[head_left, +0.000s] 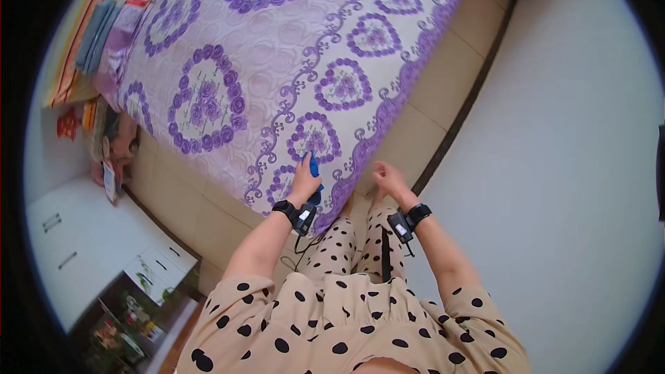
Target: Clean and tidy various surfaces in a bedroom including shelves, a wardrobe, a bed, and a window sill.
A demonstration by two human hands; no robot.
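My left hand (305, 181) is closed around a blue object (314, 166), and more blue shows below by the wrist. Its kind is partly hidden by the hand; it may be a cloth or a handled tool. The hand is over the near end of a bed covered in a purple and white bedspread (267, 73) with heart-shaped rose wreaths. Just off the bed's right edge, my right hand (391, 179) hangs above the tiled floor with its fingers curled in. Nothing shows in it.
Folded grey-blue cloth (95, 36) lies at the bed's far left, beside a striped curtain (76, 45). A white wall (547, 145) runs along the right. White drawers (161, 263) stand at lower left, with bags (114, 145) hanging above the floor tiles (166, 173).
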